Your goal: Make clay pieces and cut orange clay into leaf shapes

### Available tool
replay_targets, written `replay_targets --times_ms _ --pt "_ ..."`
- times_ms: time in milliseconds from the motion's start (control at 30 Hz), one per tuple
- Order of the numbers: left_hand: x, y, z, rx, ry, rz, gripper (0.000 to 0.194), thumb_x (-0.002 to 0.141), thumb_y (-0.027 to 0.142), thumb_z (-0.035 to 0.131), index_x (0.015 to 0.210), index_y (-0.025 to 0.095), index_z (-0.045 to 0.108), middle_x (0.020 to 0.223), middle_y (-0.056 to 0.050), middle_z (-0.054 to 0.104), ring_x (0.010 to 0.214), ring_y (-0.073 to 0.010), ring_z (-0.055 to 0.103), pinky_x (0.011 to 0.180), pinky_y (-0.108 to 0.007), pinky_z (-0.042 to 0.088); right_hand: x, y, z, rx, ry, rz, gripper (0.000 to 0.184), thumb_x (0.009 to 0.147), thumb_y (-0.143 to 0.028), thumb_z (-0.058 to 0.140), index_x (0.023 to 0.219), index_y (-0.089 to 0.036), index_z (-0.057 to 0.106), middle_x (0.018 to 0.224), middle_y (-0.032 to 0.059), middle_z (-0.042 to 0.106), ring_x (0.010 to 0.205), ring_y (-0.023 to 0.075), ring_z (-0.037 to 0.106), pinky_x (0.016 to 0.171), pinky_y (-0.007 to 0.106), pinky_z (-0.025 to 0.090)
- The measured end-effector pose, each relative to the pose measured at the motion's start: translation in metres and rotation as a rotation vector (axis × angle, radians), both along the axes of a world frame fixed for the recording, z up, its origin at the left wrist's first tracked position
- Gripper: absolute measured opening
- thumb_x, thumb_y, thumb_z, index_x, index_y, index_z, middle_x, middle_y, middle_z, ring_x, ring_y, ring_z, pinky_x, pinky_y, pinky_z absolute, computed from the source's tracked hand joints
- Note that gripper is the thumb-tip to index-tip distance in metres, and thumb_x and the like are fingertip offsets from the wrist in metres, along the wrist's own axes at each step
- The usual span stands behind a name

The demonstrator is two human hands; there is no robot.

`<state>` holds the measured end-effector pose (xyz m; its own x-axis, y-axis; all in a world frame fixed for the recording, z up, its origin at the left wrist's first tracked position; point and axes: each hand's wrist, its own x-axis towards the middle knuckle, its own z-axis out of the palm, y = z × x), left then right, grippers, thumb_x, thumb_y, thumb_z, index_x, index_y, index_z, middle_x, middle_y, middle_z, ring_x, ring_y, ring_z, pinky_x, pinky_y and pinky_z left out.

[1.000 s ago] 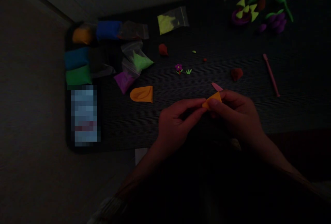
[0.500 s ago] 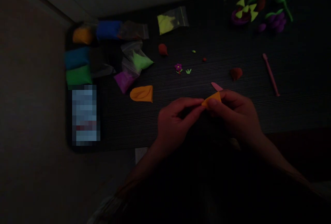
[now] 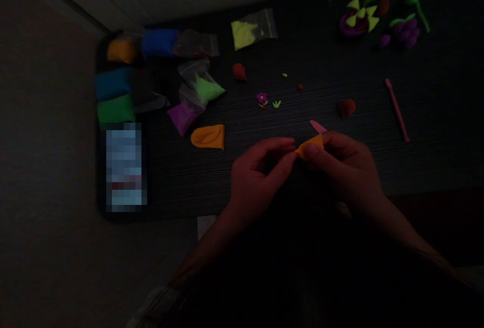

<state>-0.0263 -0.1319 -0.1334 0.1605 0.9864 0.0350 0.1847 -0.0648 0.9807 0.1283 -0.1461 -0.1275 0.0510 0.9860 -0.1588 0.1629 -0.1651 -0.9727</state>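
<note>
My right hand (image 3: 344, 164) pinches a flat, pointed piece of orange modelling clay (image 3: 315, 143) between thumb and fingers. My left hand (image 3: 262, 166) is beside its narrow left tip, with index finger and thumb apart. The left thumb is at or against that tip; whether it presses on it I cannot tell. Just beyond the right fingers lies a pink blade-shaped tool (image 3: 317, 126), partly hidden. To the left, a larger orange clay piece (image 3: 207, 137) with a rounded end rests on the dark table (image 3: 181, 181).
Clay bags, among them a blue one (image 3: 161, 43) and a yellow one (image 3: 245, 34), lie at the left and back. A small purple flower (image 3: 261, 98), a brown lump (image 3: 346, 108) and a pink stick tool (image 3: 397, 110) lie ahead. Finished clay figures (image 3: 357, 17) stand back right. A blurred-out phone (image 3: 124, 166) is front left.
My left index finger has lifted off the orange clay's tip, and the left finger and thumb have parted. My right hand keeps its hold in the same place.
</note>
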Motion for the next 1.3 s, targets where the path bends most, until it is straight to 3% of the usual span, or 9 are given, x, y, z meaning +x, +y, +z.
replay_targets --times_ms 67,267,433,600,933,1100,1167,1300 --pt "-0.0002 0.0001 -0.0001 -0.012 -0.004 0.002 0.022 0.076 0.024 0.066 0.098 0.024 0.066 0.088 0.001 0.071 0.077 -0.0112 0.066 0.071 -0.022 0.053 0.0003 0.0000 0.0000 0.006 -0.020 0.008 0.016 0.079 -0.037 0.063 0.075 -0.022 0.066 0.063 -0.0032 0.059 0.053 0.0092 0.052 0.047 0.022 0.041" --pt "-0.0028 0.0044 0.0011 -0.033 0.026 -0.037 0.008 0.076 0.024 0.067 0.083 0.023 0.070 0.084 0.002 0.071 0.076 -0.0108 0.065 0.071 -0.021 0.051 0.0006 -0.0015 -0.0017 0.038 -0.039 0.066 0.011 0.079 -0.034 0.064 0.079 -0.023 0.066 0.069 -0.0030 0.063 0.060 0.0102 0.056 0.051 0.022 0.044" --pt "-0.0027 0.0056 0.0004 -0.105 -0.027 -0.015 0.005 0.075 0.024 0.068 0.080 0.022 0.069 0.080 0.002 0.071 0.075 -0.0113 0.065 0.071 -0.022 0.052 -0.0007 -0.0018 -0.0039 0.063 0.000 0.037 0.010 0.080 -0.033 0.063 0.085 -0.025 0.066 0.072 -0.0030 0.065 0.062 0.0113 0.060 0.054 0.023 0.048" --pt "-0.0011 0.0047 -0.0018 -0.176 -0.121 0.004 0.019 0.085 0.032 0.055 0.093 0.022 0.069 0.088 -0.001 0.071 0.073 -0.0111 0.065 0.066 -0.023 0.052 -0.0006 -0.0011 -0.0051 0.061 0.015 -0.013 0.014 0.081 -0.036 0.061 0.084 -0.024 0.066 0.070 -0.0032 0.065 0.060 0.0106 0.059 0.058 0.024 0.049" --pt "-0.0018 0.0058 0.0019 -0.114 0.013 -0.019 0.005 0.077 0.025 0.064 0.076 0.021 0.068 0.073 0.004 0.069 0.066 -0.0096 0.063 0.061 -0.020 0.051 -0.0013 -0.0022 -0.0032 0.053 0.002 0.051 0.009 0.081 -0.032 0.062 0.082 -0.024 0.066 0.072 -0.0031 0.065 0.063 0.0104 0.059 0.056 0.022 0.046" --pt "-0.0016 0.0038 -0.0007 -0.113 -0.027 0.008 0.015 0.083 0.032 0.057 0.083 0.021 0.067 0.079 0.001 0.069 0.071 -0.0107 0.064 0.065 -0.022 0.052 -0.0007 -0.0007 -0.0039 0.036 0.041 0.025 0.009 0.081 -0.033 0.063 0.082 -0.025 0.066 0.069 -0.0041 0.064 0.058 0.0091 0.057 0.051 0.021 0.043" --pt "-0.0009 0.0023 -0.0020 -0.061 -0.041 0.007 0.018 0.081 0.032 0.060 0.095 0.022 0.065 0.087 -0.001 0.069 0.074 -0.0115 0.064 0.068 -0.023 0.052 -0.0003 -0.0002 -0.0049 0.012 0.093 -0.007 0.009 0.081 -0.033 0.063 0.082 -0.025 0.066 0.066 -0.0046 0.063 0.056 0.0086 0.057 0.050 0.021 0.042" --pt "-0.0005 0.0014 -0.0039 0.193 0.056 -0.069 0.038 0.073 0.019 0.070 0.110 0.024 0.061 0.100 -0.001 0.068 0.082 -0.0115 0.063 0.075 -0.023 0.051 0.0005 0.0002 -0.0068 -0.028 0.239 -0.052 0.008 0.081 -0.033 0.063 0.083 -0.027 0.066 0.067 -0.0056 0.064 0.056 0.0080 0.057 0.055 0.022 0.045"
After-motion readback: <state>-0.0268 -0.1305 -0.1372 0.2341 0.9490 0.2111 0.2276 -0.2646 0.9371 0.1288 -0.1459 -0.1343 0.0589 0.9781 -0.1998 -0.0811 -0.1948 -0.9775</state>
